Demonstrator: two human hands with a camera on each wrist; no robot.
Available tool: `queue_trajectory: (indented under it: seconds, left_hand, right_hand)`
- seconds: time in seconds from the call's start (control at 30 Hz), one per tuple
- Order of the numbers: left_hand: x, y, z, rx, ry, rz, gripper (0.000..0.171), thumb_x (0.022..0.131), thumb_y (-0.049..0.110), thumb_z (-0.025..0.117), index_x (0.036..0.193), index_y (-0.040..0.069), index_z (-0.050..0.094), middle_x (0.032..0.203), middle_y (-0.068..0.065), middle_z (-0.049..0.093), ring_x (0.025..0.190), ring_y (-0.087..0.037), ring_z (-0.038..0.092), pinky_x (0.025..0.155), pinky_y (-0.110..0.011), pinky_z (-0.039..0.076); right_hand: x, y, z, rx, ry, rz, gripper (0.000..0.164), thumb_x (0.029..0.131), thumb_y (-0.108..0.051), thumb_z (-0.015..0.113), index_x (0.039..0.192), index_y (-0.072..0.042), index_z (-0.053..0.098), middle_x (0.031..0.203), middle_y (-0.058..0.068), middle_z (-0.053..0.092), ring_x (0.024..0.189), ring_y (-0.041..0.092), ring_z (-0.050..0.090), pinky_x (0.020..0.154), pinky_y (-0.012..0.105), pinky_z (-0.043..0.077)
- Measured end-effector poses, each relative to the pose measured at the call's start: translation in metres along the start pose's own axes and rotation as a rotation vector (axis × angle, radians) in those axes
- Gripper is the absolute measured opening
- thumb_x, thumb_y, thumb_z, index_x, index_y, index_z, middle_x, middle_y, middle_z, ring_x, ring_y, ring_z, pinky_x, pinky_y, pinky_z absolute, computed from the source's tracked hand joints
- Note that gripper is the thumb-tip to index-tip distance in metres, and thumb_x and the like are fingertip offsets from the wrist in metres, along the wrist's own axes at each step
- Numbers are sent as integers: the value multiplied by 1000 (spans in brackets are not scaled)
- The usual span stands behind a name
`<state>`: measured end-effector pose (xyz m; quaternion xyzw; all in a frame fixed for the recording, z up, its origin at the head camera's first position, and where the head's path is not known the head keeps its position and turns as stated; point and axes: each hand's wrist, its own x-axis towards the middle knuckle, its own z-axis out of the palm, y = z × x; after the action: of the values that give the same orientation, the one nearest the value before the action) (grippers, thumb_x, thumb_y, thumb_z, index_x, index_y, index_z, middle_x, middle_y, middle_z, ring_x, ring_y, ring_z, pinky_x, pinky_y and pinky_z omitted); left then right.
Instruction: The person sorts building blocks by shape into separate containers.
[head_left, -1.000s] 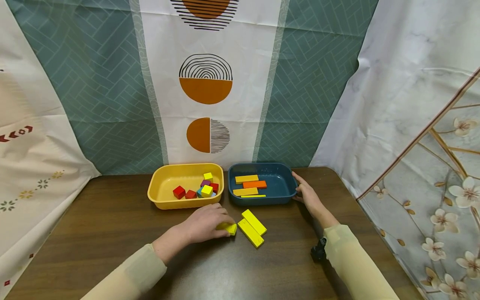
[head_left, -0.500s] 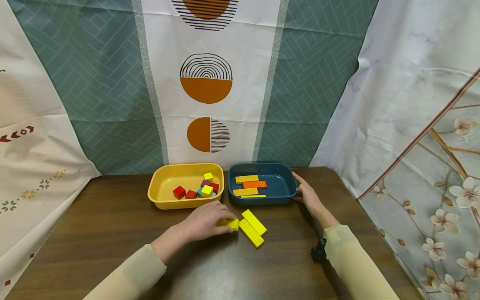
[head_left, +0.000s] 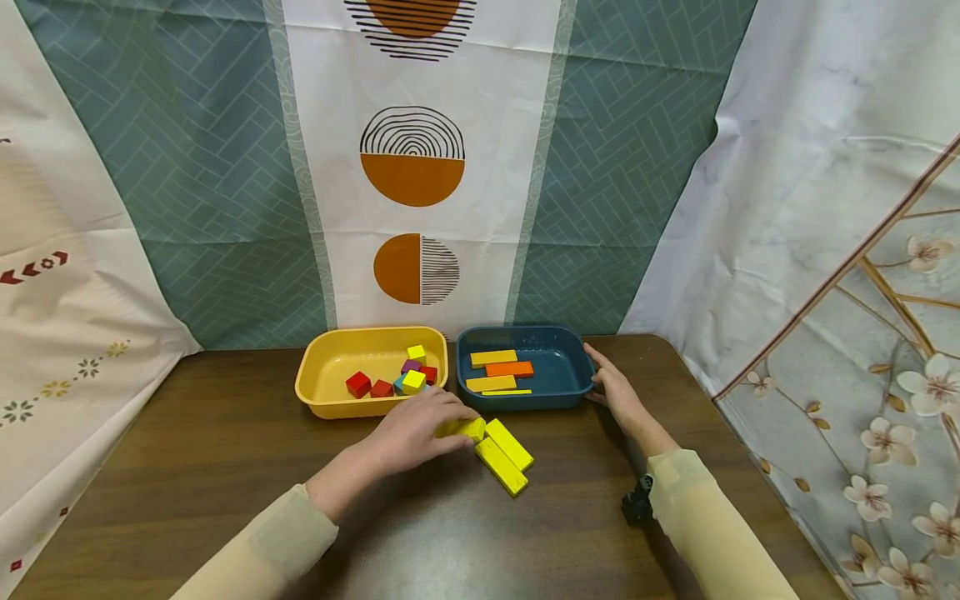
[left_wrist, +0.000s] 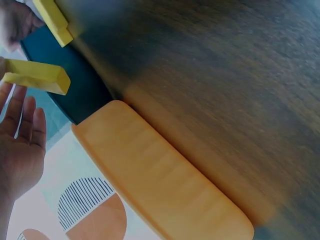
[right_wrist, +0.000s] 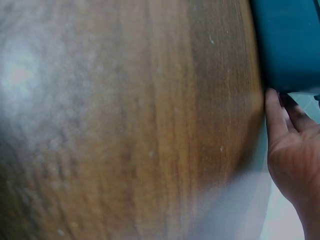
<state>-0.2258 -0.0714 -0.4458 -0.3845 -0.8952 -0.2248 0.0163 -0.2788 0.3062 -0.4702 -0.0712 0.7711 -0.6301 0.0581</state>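
Observation:
My left hand pinches a yellow rectangular block between thumb and fingers, in front of the two bins. In the left wrist view, this held block sticks out past the fingers, raised off the table. Two more yellow blocks lie side by side on the table, just right of the left hand. At the right end of the blue bin, my right hand rests its extended fingers against the wall. The right wrist view shows its fingertips at the lower corner of the blue bin.
Inside the blue bin lie several flat blocks, among them an orange one. A yellow bin stands to its left with several small cubes, including a red cube. Both bins sit on the brown table near the back fabric.
My left hand, with the yellow block, has moved up and slightly right, toward the blue bin. The right hand stays at the blue bin's end.

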Motion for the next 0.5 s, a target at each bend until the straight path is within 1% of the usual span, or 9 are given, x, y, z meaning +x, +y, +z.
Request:
queue_trajectory:
  seconds: [0.23, 0.33, 0.5]
  left_hand:
    - [1, 1, -2, -20, 48, -26, 41, 91, 42, 77, 129, 27, 72, 116, 13, 68, 106, -7, 54, 91, -31, 51]
    - [2, 2, -4, -16, 64, -36, 42, 91, 44, 76, 130, 27, 72, 117, 14, 68, 106, -7, 53, 90, -30, 51]
    - [6, 5, -7, 3, 91, -42, 45, 92, 46, 75, 132, 26, 70, 120, 12, 68, 109, -9, 54, 94, -30, 51]
  right_hand:
    - [-1, -1, 0, -3, 6, 7, 67, 98, -2, 31, 164, -7, 21, 170, 17, 8, 145, 46, 25, 112, 66, 32]
    - [-1, -1, 0, 0, 6, 9, 67, 98, -3, 31, 164, -8, 21, 170, 17, 8, 143, 47, 27, 112, 66, 32]
    - [0, 0, 0, 0, 3, 6, 66, 99, -3, 31, 164, -8, 20, 170, 16, 8, 142, 48, 30, 112, 66, 32]
